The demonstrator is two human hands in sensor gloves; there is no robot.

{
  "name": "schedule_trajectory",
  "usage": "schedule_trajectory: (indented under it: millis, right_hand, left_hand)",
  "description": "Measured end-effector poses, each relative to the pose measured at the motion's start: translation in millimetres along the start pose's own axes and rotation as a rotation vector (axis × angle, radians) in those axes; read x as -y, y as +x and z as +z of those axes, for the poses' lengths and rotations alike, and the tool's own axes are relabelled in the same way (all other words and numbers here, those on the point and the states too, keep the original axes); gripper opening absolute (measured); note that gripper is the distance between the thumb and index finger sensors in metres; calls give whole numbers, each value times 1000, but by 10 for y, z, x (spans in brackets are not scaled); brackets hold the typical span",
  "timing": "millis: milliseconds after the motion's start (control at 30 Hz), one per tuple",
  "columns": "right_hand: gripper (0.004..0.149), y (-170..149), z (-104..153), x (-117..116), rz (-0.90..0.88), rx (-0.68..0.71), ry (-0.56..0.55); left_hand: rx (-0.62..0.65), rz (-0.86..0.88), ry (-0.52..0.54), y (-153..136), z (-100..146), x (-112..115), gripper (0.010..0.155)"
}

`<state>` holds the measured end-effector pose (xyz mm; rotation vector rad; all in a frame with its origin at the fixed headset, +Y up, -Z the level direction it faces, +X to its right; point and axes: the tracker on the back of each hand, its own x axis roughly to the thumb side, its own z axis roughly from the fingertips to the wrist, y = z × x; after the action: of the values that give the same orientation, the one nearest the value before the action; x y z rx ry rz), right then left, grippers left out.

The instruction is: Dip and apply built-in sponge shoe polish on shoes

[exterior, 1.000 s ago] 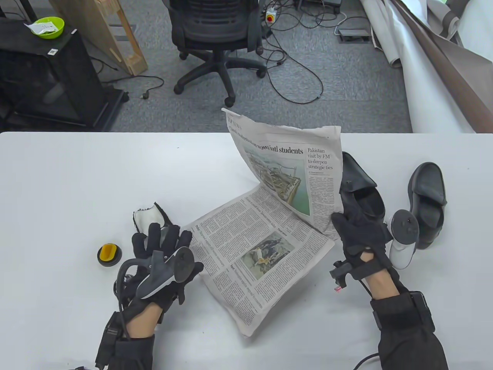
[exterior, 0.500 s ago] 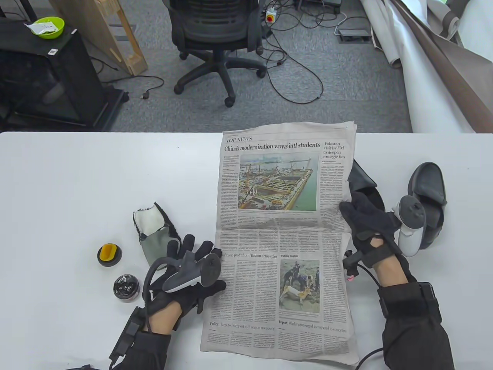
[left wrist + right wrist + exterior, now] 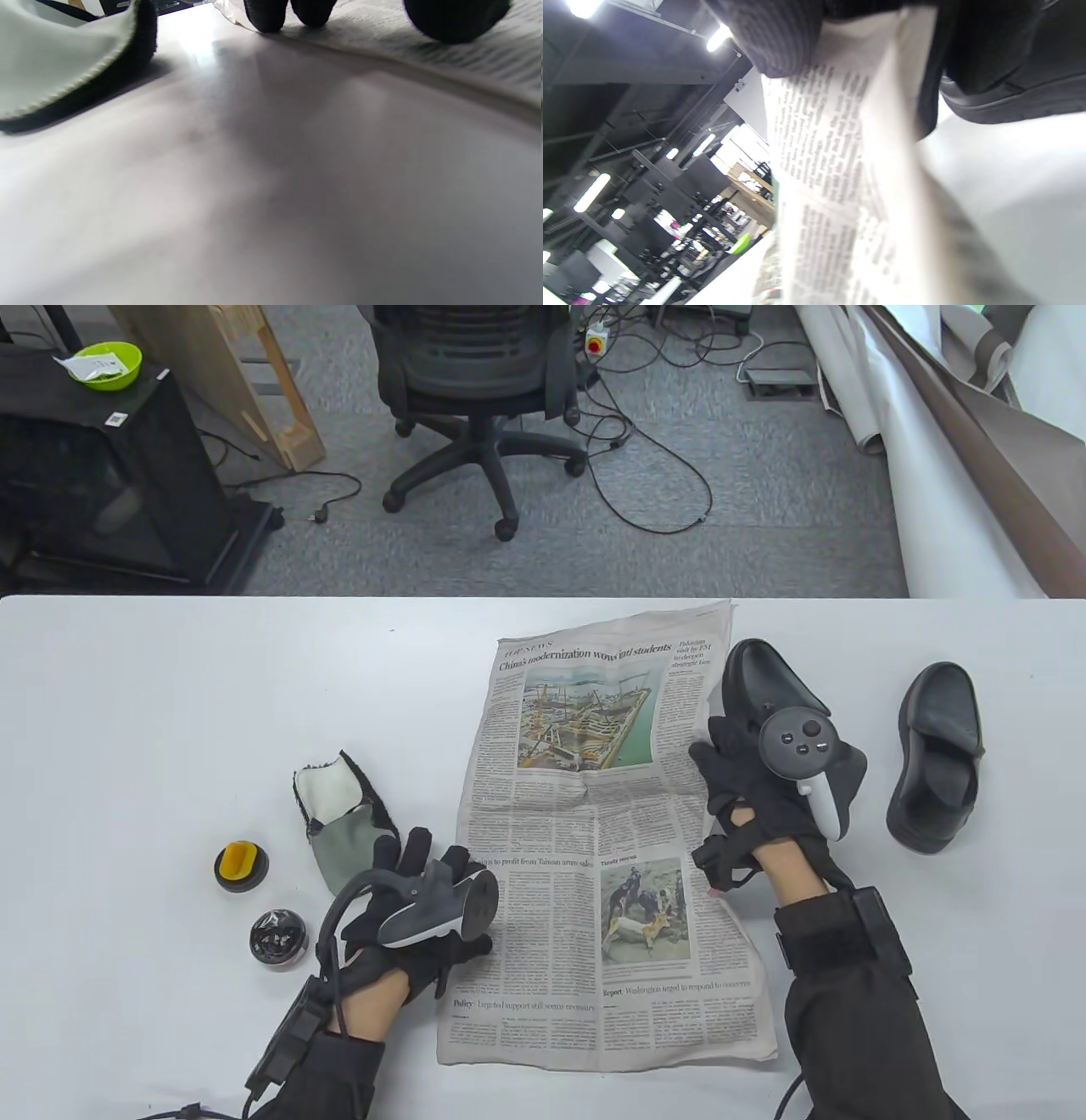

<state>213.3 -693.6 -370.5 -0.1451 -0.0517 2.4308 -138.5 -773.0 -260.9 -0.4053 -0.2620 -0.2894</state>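
Beyond the white table [image 3: 170, 687] we list: grey carpet [image 3: 764, 517] strewn with cables [image 3: 653, 466]; black office chair [image 3: 475, 373]; black cabinet [image 3: 102, 475] (green bowl [image 3: 104, 364] on top); leaning wooden frame [image 3: 229, 381]; rolled white sheeting [image 3: 933, 475].

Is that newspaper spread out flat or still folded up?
Spread open, not quite flat: the newspaper shows one full page, a crease across its middle, its right edge lifted by the right hand.

Newspaper [image 3: 594, 848] on bench [image 3: 170, 712], centre; two shoes [image 3: 937, 755] right of it, one [image 3: 768, 687] just beside its edge; cloth [image 3: 335, 814], polish tin [image 3: 277, 937] and lid [image 3: 241, 866] left.
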Motion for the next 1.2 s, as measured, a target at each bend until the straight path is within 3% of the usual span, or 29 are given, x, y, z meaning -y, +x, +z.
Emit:
schedule_trajectory:
  millis: [133,367,467,800,900,1067,1200]
  right_hand:
    - [57,23,-59,-93,49,-31,34]
    - [68,0,-38,-157,251,-57,-63]
    - [69,8,-28,-92,265,-25,-39]
    - [68,-13,33,143,281,-25,-118]
    - [69,-56,49,224,348,-30,-170]
    - [64,-134,117,398,580,-64,-370]
    - [67,-247,103,445,666,-128,-363]
  left_hand:
    - [-32,-37,6,-38,9,-13,82]
    - [-45,-1,-17,-95,-7,-4,81]
    - [-46,-1,-18,-88,0,-12,81]
    - [-50,11,-25,-98,4,-14,81]
    - [-46,4,-6,-101,12,-31,81]
    - [-70,67,83,-177,156,-197,80]
    - [-80,89,133,-274,232,-254,79]
